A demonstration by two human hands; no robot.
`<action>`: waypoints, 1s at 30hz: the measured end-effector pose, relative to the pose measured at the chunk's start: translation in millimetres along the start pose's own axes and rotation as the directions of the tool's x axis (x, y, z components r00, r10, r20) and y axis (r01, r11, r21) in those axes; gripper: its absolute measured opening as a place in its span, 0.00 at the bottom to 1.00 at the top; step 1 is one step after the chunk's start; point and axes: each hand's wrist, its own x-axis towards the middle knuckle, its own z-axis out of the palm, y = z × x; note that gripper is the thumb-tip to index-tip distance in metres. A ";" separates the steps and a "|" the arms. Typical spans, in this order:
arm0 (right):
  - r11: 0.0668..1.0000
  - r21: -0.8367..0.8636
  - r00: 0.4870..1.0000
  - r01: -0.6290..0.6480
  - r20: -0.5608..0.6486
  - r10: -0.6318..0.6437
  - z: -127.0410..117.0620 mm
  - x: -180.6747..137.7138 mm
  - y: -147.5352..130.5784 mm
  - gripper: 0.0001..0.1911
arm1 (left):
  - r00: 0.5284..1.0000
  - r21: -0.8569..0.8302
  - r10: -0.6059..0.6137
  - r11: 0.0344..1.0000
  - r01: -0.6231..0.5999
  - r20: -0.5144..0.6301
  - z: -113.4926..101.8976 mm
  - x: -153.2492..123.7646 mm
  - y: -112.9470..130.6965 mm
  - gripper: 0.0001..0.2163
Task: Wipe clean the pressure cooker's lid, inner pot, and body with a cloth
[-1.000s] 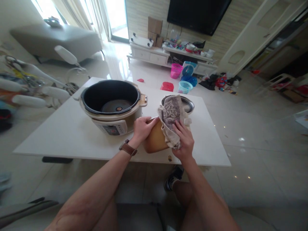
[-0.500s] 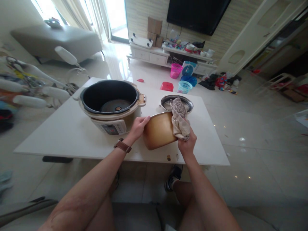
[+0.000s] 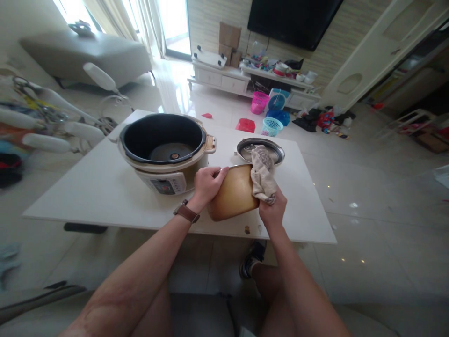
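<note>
My left hand (image 3: pixel 207 187) grips the rim of a golden-brown inner pot (image 3: pixel 235 193), thumb on the outer wall and fingers over the edge. The pot is tilted above the front of the table. A crumpled beige-grey cloth (image 3: pixel 264 177) is in my right hand (image 3: pixel 274 210), pressed against the pot's right side; the fingers are partly hidden behind it. To the left stands the pressure cooker body (image 3: pixel 168 171), its dark interior uncovered. Behind the pot lies a round metal lid (image 3: pixel 242 149), partly covered by the cloth.
The white table (image 3: pixel 101 196) carries all these; a small brown scrap (image 3: pixel 247 230) lies near its front edge. On the floor beyond are a red stool (image 3: pixel 246 125), a light-blue basket (image 3: pixel 271 126) and a pink basket (image 3: pixel 259 102). White-handled metal equipment (image 3: pixel 100 76) stands left.
My left hand has shifted slightly right along the pot's rim, with its fingers now further over the edge. The cloth remains against the pot's right side. The whole view has shifted slightly.
</note>
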 end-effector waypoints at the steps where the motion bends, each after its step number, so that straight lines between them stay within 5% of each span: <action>1: 0.994 -0.040 0.994 0.100 0.046 -0.099 -2.5 -0.1 -5.2 0.27 | 1.000 0.015 -0.003 1.000 0.003 0.001 0.6 0.0 1.1 0.27; 4: 0.930 -0.116 0.926 0.348 0.198 -0.321 -8.9 -0.1 -17.9 0.31 | 1.000 0.038 0.002 0.999 -0.003 0.009 2.1 0.5 2.4 0.25; 7: 0.916 -0.129 0.910 0.380 0.231 -0.345 -11.0 1.0 -19.8 0.31 | 1.000 0.041 0.006 0.999 -0.006 0.016 3.0 0.6 2.5 0.25; 13: 0.999 0.001 0.999 0.036 0.032 -0.036 -2.7 6.6 3.1 0.25 | 1.000 0.010 -0.001 1.000 0.001 0.012 1.5 -1.5 3.8 0.27; 18: 0.964 0.114 0.968 -0.239 -0.055 0.246 3.3 11.5 27.5 0.17 | 0.991 -0.113 0.058 0.993 -0.045 0.117 -5.2 -0.6 -2.9 0.22; 24: 0.898 0.219 0.916 -0.382 -0.041 0.400 12.5 10.6 45.8 0.18 | 0.990 -0.141 0.020 0.990 0.000 0.137 -13.5 0.9 -18.5 0.23; 30: 0.915 0.187 0.928 -0.357 -0.038 0.370 16.4 11.6 33.6 0.18 | 0.993 -0.110 0.050 0.993 -0.038 0.111 -16.4 -2.4 -16.5 0.23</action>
